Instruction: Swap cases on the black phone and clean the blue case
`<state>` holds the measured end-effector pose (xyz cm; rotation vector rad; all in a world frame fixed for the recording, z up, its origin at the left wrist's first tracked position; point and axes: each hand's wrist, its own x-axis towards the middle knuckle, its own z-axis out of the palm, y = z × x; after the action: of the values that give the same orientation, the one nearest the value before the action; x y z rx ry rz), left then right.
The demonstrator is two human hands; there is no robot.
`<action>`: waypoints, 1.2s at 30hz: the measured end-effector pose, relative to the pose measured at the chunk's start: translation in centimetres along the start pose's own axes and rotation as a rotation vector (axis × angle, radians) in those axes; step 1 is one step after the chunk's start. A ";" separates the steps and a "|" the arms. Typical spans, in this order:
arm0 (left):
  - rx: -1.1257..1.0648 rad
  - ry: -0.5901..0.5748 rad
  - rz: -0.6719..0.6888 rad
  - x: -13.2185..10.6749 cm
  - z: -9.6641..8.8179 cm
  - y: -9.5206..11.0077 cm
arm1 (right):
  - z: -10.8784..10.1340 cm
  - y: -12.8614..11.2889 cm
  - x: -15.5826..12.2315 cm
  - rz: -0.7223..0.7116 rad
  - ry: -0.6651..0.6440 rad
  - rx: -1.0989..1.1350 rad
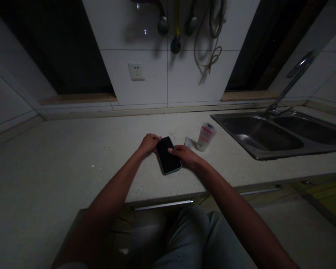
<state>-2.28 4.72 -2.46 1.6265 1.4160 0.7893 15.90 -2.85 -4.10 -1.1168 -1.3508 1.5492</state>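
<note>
A black-screened smartphone (pixel 168 158) is at the middle of the pale countertop (pixel 123 130), its dark screen facing up. My left hand (pixel 150 142) closes on its upper left edge, with the thumb near the top corner. On the phone's right side my right hand (pixel 186 155) grips the edge, its thumb lying over the screen. The fingers under the phone are mostly hidden. Just beyond my right hand lies a small whitish packet or scrap (pixel 188 142), too dim to identify. Beside it stands a clear plastic cup (pixel 205 137) with red print.
A double steel sink (pixel 253 153) with a chrome faucet (pixel 291 82) is set into the counter at right. Pipes and a looped cord (pixel 210 61) hang on the tiled wall above a socket (pixel 136 71). Drawer handles (pixel 164 205) run below the counter's front edge.
</note>
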 end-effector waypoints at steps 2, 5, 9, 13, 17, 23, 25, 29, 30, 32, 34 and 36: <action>0.044 0.018 0.019 0.1 0.0 -0.2 | -0.1 0.2 0.3 -0.061 0.113 -0.189; 0.083 0.030 0.005 0.2 0.0 -0.5 | -0.4 0.2 0.4 -0.165 0.300 -0.533; 0.232 0.069 0.024 0.3 0.1 -0.6 | -0.3 -0.4 0.0 -0.212 0.351 -0.807; 0.503 0.141 0.120 0.1 0.3 -0.3 | 0.3 -0.8 -0.4 -0.187 0.326 -0.917; 0.721 0.130 0.125 0.0 0.7 -0.1 | 1.0 -1.3 -0.8 -0.138 0.317 -1.044; 0.904 0.151 0.175 -0.1 1.6 -0.6 | 1.4 -1.3 -1.0 -0.101 0.310 -1.155; 0.939 0.145 0.198 -0.1 1.7 -0.8 | 1.5 -1.1 -0.8 -0.111 0.310 -1.180; 0.968 0.119 0.193 -0.2 1.8 -0.9 | 1.5 -0.7 -0.7 -0.117 0.300 -1.206; 0.967 0.116 0.189 -0.2 1.8 -0.9 | 1.6 -0.7 -0.7 -0.117 0.297 -1.208; 0.964 0.122 0.189 -0.3 1.8 -0.8 | 1.6 -0.8 -0.8 -0.112 0.296 -1.214; 0.960 0.128 0.202 -0.5 1.8 -0.7 | 1.7 -1.0 -0.8 -0.102 0.298 -1.224; 0.955 0.126 0.210 -0.6 1.8 -0.6 | 1.8 -1.1 -0.9 -0.096 0.296 -1.232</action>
<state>-1.09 3.86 -3.85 2.4972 1.8814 0.3101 14.47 -4.10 -2.85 -1.8234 -2.1239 0.3038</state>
